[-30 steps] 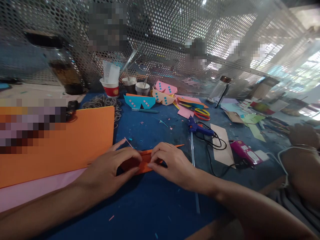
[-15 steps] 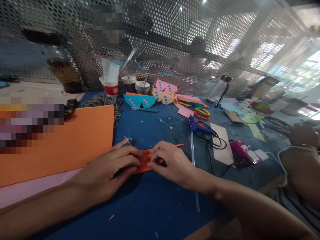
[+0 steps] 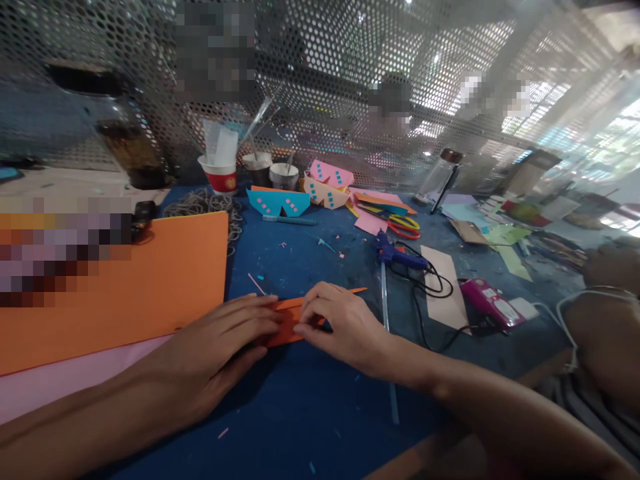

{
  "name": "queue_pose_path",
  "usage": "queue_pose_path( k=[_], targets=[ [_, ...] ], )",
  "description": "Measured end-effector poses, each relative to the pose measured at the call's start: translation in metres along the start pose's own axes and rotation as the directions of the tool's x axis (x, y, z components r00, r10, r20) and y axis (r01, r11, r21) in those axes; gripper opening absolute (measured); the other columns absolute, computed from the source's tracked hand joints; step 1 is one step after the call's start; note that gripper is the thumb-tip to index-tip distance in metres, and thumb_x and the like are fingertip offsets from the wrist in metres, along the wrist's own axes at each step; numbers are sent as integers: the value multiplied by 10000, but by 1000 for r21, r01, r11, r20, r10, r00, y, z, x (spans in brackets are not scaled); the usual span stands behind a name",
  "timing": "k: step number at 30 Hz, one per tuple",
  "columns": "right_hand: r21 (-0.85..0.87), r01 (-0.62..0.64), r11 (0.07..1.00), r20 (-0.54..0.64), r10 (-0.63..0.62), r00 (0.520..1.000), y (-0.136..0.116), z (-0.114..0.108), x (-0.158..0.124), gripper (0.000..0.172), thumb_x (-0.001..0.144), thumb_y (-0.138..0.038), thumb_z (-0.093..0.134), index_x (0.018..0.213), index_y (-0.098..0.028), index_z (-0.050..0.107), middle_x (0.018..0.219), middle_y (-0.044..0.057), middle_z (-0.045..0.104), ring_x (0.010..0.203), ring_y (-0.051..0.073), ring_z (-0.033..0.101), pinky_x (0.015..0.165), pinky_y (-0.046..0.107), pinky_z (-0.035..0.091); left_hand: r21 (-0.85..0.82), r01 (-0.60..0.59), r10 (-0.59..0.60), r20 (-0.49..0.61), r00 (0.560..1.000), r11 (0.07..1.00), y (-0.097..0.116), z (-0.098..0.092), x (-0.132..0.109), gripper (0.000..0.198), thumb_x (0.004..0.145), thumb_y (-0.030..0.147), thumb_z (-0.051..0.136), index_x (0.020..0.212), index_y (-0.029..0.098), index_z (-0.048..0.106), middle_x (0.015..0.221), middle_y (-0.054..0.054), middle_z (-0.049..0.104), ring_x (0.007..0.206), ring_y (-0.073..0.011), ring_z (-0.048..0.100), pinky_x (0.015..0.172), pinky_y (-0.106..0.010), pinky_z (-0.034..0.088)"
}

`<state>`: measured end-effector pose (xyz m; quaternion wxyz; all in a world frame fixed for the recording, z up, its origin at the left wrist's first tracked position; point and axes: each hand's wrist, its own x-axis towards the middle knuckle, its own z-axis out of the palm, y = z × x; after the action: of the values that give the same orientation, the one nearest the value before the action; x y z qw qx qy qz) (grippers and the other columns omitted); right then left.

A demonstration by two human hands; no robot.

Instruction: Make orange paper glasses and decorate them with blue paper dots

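A small orange paper piece (image 3: pixel 289 323) lies on the blue table under both of my hands, its pointed end showing past my right fingers. My left hand (image 3: pixel 227 343) rests flat over its left part, fingers stretched out and covering that end. My right hand (image 3: pixel 337 323) is closed, with thumb and fingertips pressed together on the middle of the piece. What lies beneath those fingertips is hidden. Left of my hands is a large orange sheet (image 3: pixel 175 273), with a pink sheet (image 3: pixel 95 367) under it.
A blue glue gun (image 3: pixel 403 257) with a clear glue stick (image 3: pixel 385 300) lies right of my hands. Scissors (image 3: pixel 404 227), paper masks (image 3: pixel 279 203), a red-white cup (image 3: pixel 221 175) and grey string (image 3: pixel 200 201) are behind. At right are a magenta device (image 3: pixel 490 303) and another person's arm (image 3: pixel 607 327).
My left hand has flattened: its raised forefinger has come down and the fingers now lie along the orange paper piece. My right hand has hardly moved.
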<state>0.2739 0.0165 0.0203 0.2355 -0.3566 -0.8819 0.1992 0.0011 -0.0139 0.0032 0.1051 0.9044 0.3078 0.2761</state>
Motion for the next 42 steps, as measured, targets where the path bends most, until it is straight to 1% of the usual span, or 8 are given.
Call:
queue_pose_path(
  k=[5, 11, 14, 18, 24, 27, 32, 42],
  targets=[
    [4, -11, 1000, 6, 11, 1000, -1, -1, 0, 174, 993, -205, 784, 848, -176, 693, 1021, 53, 733, 949, 187, 707, 868, 323, 562, 109, -14, 10, 43, 999, 994, 5, -5, -8, 379, 1097, 319, 602, 1468, 265, 663, 1423, -62, 775, 1289, -248, 731, 1112, -433, 617],
    [11, -25, 1000, 8, 25, 1000, -3, -2, 0, 171, 986, -191, 775, 843, -187, 682, 1015, 46, 728, 949, 184, 700, 858, 319, 563, 172, -37, 31, 38, 999, 984, 9, -7, -6, 374, 1125, 395, 561, 1445, 253, 695, 1408, -78, 782, 1220, -255, 762, 1061, -420, 644],
    [15, -26, 1000, 7, 26, 1000, -3, -2, -1, 173, 988, -188, 761, 837, -196, 677, 1001, 38, 721, 920, 176, 691, 826, 309, 559, 171, -58, 53, 33, 998, 984, 8, -7, -5, 367, 1134, 381, 544, 1443, 268, 706, 1397, -67, 786, 1216, -248, 762, 1055, -401, 644],
    [24, -26, 999, 3, 26, 1000, -2, -1, -2, 166, 989, -183, 758, 846, -199, 676, 1012, 39, 721, 945, 180, 696, 853, 313, 557, 163, -67, 58, 60, 996, 984, 5, -6, -7, 382, 1130, 339, 551, 1485, 299, 686, 1434, -57, 762, 1255, -238, 743, 1078, -376, 628],
    [36, -39, 999, 1, 39, 999, -2, -1, -2, 168, 1005, -198, 752, 852, -187, 683, 1033, 47, 721, 942, 178, 690, 839, 314, 552, 188, -95, 85, 59, 995, 978, 2, -3, -10, 387, 1142, 331, 522, 1494, 284, 675, 1445, -64, 753, 1264, -240, 736, 1070, -386, 633],
    [105, -75, 992, 13, 74, 997, -3, -5, -1, 199, 1042, -197, 710, 844, -190, 693, 1045, 44, 729, 949, 166, 697, 848, 303, 551, 185, -95, 86, 57, 995, 978, 2, -3, -10, 388, 1138, 327, 530, 1496, 287, 673, 1447, -67, 751, 1252, -244, 740, 1053, -382, 641],
    [223, -121, 967, 15, 121, 993, -2, -10, 0, 293, 1096, -175, 602, 817, -188, 689, 995, 37, 722, 930, 152, 695, 848, 292, 539, 158, -76, 60, 104, 993, 985, 0, -4, -11, 428, 1124, 310, 558, 1545, 311, 634, 1508, -64, 715, 1295, -249, 724, 1098, -384, 617],
    [202, -125, 971, 19, 124, 992, 0, -9, -3, 218, 1050, -241, 715, 839, -190, 708, 1022, 37, 723, 903, 148, 692, 823, 291, 543, 166, -94, 83, 67, 994, 982, -4, -2, -12, 412, 1119, 329, 571, 1519, 292, 659, 1469, -73, 735, 1283, -248, 723, 1091, -370, 615]
  ],
)
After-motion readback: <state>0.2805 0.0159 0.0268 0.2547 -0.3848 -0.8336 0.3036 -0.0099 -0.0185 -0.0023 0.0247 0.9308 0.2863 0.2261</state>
